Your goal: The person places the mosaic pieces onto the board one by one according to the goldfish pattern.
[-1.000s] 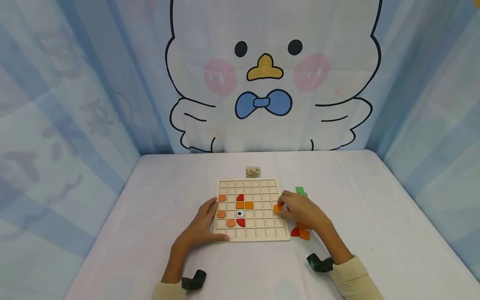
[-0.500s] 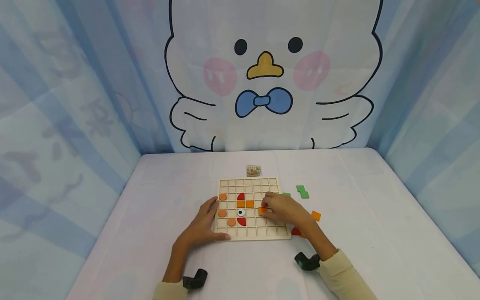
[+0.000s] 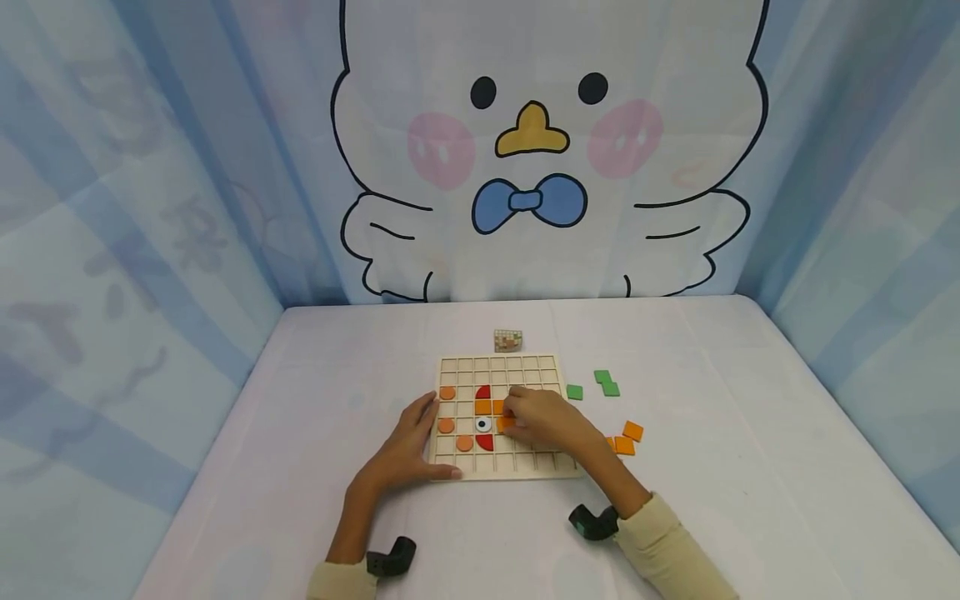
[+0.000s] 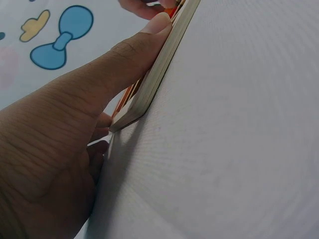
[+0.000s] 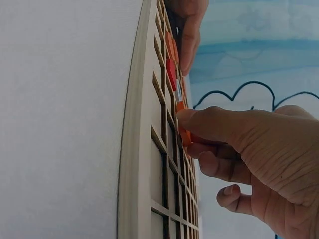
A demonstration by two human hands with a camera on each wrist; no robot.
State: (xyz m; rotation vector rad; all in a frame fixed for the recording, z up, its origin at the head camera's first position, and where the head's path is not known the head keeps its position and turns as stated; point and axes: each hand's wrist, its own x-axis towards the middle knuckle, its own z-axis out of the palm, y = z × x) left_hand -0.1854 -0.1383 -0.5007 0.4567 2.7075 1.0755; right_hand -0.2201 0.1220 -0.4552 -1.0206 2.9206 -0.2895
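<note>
A wooden grid board lies on the table with orange discs, red quarter pieces, orange squares and a white eye piece in its cells. My left hand grips the board's left side, thumb along the near edge; the left wrist view shows that thumb on the rim. My right hand pinches an orange square at the cell right of the eye piece. In the right wrist view, thumb and finger of the right hand hold this orange piece against the board.
Green squares lie right of the board, and loose orange squares lie nearer, beside my right forearm. A small patterned item sits behind the board. Patterned curtains stand behind the table and at both sides.
My right hand has moved left across the board with the orange square, from the right edge to beside the eye piece. My left hand has stayed on the board.
</note>
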